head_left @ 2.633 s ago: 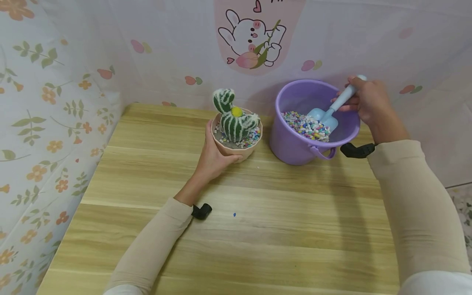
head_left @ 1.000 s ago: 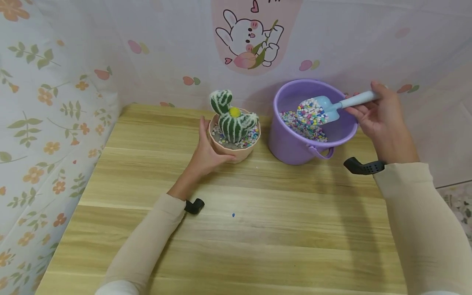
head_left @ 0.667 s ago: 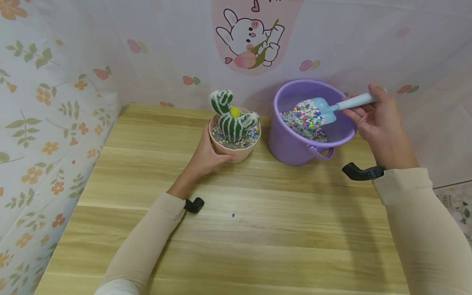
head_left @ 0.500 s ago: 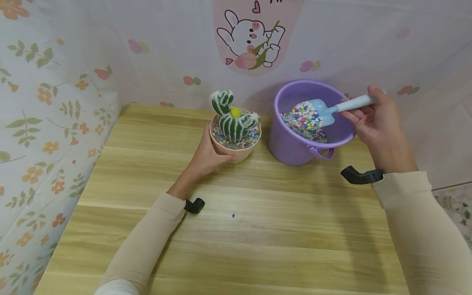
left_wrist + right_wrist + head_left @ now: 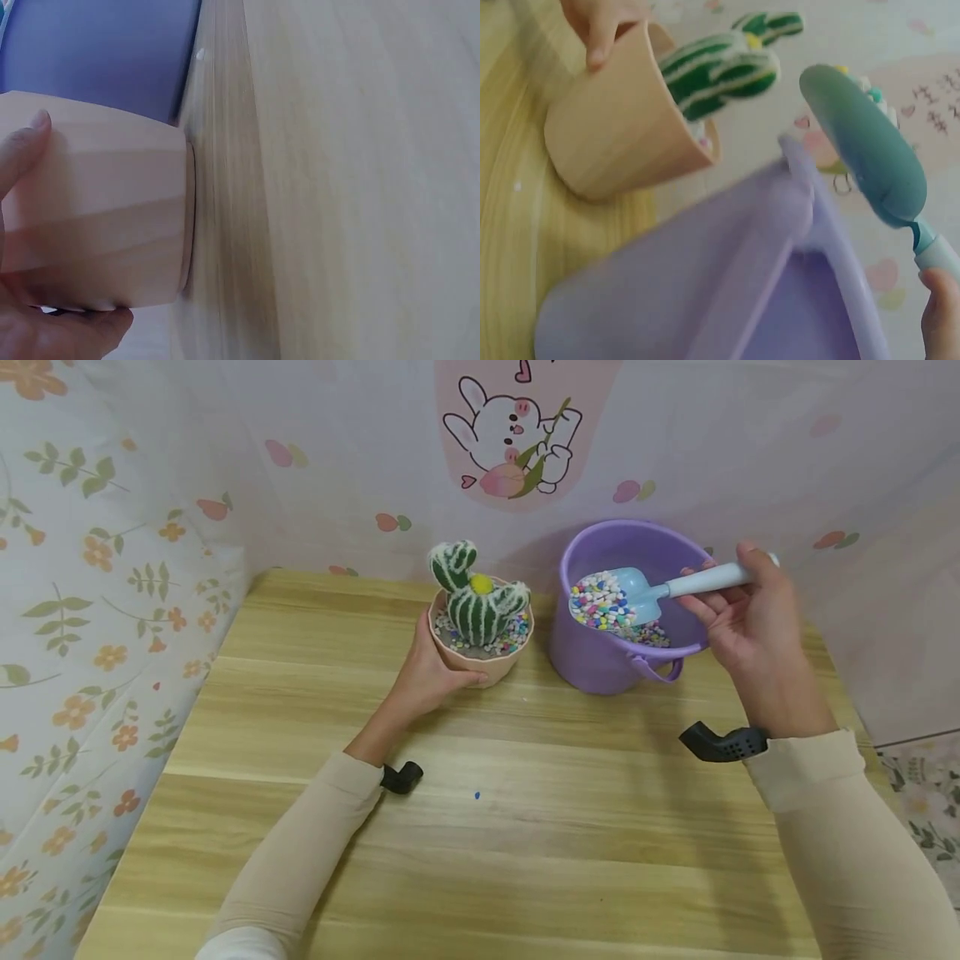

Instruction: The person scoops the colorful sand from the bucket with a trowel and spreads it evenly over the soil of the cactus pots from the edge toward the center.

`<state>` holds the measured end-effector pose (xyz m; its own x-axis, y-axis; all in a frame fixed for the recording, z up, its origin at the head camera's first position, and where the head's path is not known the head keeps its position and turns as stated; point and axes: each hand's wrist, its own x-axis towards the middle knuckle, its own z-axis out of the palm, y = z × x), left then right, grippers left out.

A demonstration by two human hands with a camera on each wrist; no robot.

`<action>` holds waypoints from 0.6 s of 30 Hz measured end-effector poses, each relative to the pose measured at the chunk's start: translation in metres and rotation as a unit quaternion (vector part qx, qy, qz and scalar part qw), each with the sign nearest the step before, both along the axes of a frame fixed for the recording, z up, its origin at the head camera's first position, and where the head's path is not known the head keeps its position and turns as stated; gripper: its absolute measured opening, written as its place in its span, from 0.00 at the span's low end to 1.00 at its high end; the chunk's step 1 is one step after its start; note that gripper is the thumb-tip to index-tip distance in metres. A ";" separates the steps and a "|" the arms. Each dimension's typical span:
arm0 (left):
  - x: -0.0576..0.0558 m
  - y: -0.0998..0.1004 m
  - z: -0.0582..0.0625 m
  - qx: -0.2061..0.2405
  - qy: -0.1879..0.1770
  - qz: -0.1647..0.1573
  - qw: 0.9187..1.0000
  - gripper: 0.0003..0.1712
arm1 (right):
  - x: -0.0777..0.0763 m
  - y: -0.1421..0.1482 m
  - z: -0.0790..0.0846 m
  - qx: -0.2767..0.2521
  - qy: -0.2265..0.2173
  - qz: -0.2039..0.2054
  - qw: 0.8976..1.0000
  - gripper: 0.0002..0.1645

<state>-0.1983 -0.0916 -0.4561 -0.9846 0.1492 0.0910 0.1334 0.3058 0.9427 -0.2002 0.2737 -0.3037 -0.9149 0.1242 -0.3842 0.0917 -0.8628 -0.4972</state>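
Where fingers (image 5: 703,609) curl, right hand (image 5: 750,622) grips scoop (image 5: 641,593) (loaded).

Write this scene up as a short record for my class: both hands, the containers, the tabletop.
Left hand: holds the peach-coloured, faceted round pot
Right hand: grips the pale-blue scoop by its handle
Scoop: loaded with small multicoloured pebbles, held above the round purple bucket
Pot: fuzzy green-and-white cactus with a yellow ball; pebbles around its base
Bucket: more pebbles inside; stands right of the pot, apart
Wood-grain tabletop: tiny blue piece lying loose
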 end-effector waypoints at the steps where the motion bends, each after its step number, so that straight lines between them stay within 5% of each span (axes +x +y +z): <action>1: 0.000 0.000 0.000 0.000 0.000 0.002 1.000 0.76 | 0.002 -0.002 0.000 0.000 0.002 -0.002 1.000 0.20; 18: 0.006 0.013 0.002 0.006 0.000 0.054 0.999 0.76 | 0.033 -0.036 -0.006 -0.008 0.036 -0.030 0.999 0.17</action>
<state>-0.1925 -0.0783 -0.4545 -0.9948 0.0417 0.0929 0.1013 0.3079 0.9460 -0.1674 0.2376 -0.3094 -0.9314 0.1742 -0.3196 0.0040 -0.8731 -0.4875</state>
